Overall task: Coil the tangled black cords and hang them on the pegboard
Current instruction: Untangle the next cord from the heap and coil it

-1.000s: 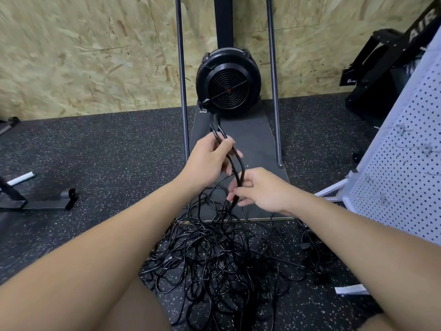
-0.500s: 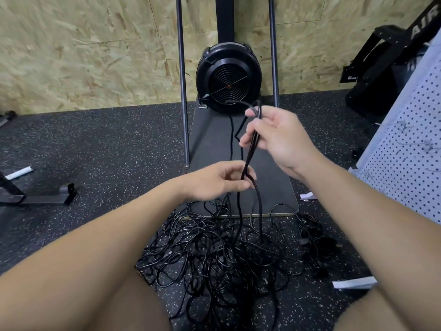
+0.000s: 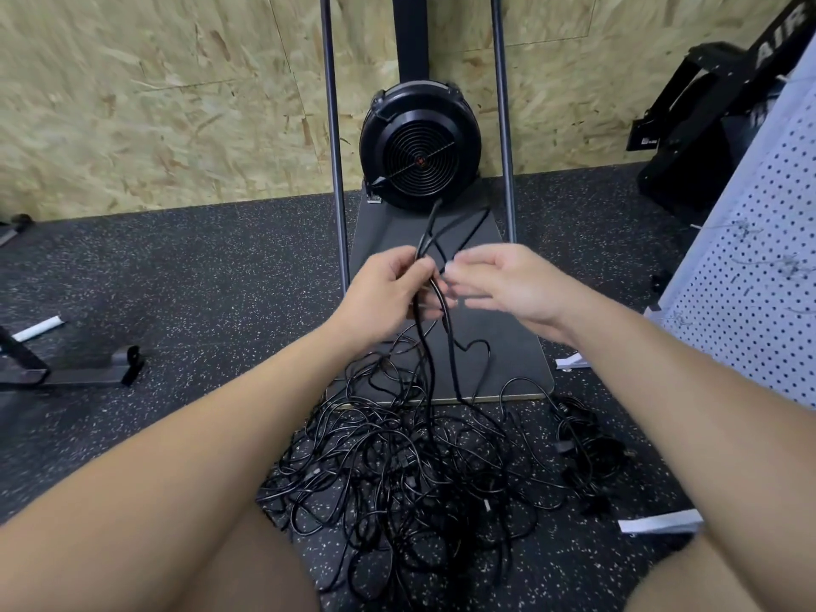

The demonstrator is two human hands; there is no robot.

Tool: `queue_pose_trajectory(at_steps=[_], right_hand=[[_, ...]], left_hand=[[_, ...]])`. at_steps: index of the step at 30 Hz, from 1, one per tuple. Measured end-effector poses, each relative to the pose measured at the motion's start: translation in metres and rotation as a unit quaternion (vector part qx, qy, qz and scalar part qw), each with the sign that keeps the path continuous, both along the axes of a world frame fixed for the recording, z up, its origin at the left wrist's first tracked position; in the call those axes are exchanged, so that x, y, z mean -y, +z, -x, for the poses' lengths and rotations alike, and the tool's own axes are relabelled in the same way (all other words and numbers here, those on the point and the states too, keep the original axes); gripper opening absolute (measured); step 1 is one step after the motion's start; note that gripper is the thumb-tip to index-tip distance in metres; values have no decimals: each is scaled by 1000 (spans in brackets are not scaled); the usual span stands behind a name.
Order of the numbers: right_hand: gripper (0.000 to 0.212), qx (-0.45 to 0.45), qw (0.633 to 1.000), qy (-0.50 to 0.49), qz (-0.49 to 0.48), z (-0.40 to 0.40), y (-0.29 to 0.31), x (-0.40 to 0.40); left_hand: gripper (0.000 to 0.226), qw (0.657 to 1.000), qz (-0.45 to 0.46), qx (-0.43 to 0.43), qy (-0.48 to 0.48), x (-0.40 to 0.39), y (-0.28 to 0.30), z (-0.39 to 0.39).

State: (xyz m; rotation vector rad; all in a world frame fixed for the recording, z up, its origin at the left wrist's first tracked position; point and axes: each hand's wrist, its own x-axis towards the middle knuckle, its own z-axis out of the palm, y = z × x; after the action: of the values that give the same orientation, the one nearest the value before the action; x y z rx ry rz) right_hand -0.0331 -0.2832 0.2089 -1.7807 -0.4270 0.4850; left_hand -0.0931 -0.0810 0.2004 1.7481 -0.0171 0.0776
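Note:
A tangled heap of black cords [image 3: 410, 474] lies on the speckled floor between my knees. My left hand [image 3: 388, 298] grips a few strands of one black cord [image 3: 435, 240], whose loops stick up above the fist and hang down into the heap. My right hand [image 3: 503, 284] is right beside it, fingers curled at the same strands; its fingertips are blurred. The white pegboard [image 3: 759, 276] leans at the right edge, apart from both hands.
A black fan unit [image 3: 419, 156] stands on a dark base plate [image 3: 508, 346] with two upright rods, straight ahead against the chipboard wall. Black gym equipment [image 3: 706, 112] is at the far right, a metal frame foot [image 3: 70, 368] at the left. White strips [image 3: 658, 521] lie on the floor.
My right hand came down from its raised position and back to my left hand. My left hand rose a little, and more looped cord now sits in it.

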Motion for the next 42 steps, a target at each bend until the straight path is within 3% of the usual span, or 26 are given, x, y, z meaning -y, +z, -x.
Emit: queue_pose_trajectory(at_steps=[1, 5, 7, 10, 12, 16, 20, 22, 26, 32, 36, 42], right_hand=[[78, -8, 999, 32, 35, 2, -5, 0], [54, -12, 965, 179, 193, 30, -26, -6], [41, -25, 959, 203, 196, 40, -41, -14], [12, 35, 950, 217, 221, 43, -40, -17], [12, 53, 955, 193, 219, 40, -28, -15], [13, 53, 985, 91, 135, 31, -9, -9], [14, 41, 998, 32, 26, 21, -4, -8], [14, 41, 999, 3, -20, 19, 1, -10], [17, 55, 990, -48, -124, 14, 17, -16], [16, 33, 975, -87, -199, 10, 20, -18], [38, 6, 993, -62, -98, 5, 13, -12], [24, -10, 992, 56, 110, -1, -21, 6]], left_hand=[[24, 1000, 5, 14, 16, -1, 4, -1], [26, 995, 70, 29, 61, 4, 12, -7], [25, 991, 106, 22, 75, 8, 12, -11], [26, 986, 152, 13, 68, 6, 10, -17], [28, 985, 165, -10, 43, 1, 6, -19], [25, 987, 123, -89, -43, -19, -9, -18], [58, 974, 31, -147, -168, -25, -19, -5], [64, 962, -20, -169, -212, -23, -25, 1], [42, 939, -139, -142, -280, -11, -31, 12], [22, 952, -131, -93, -259, 7, -22, 13], [18, 976, -74, -86, -186, 15, -18, 13], [17, 998, 19, -21, -57, 12, 1, 3]])
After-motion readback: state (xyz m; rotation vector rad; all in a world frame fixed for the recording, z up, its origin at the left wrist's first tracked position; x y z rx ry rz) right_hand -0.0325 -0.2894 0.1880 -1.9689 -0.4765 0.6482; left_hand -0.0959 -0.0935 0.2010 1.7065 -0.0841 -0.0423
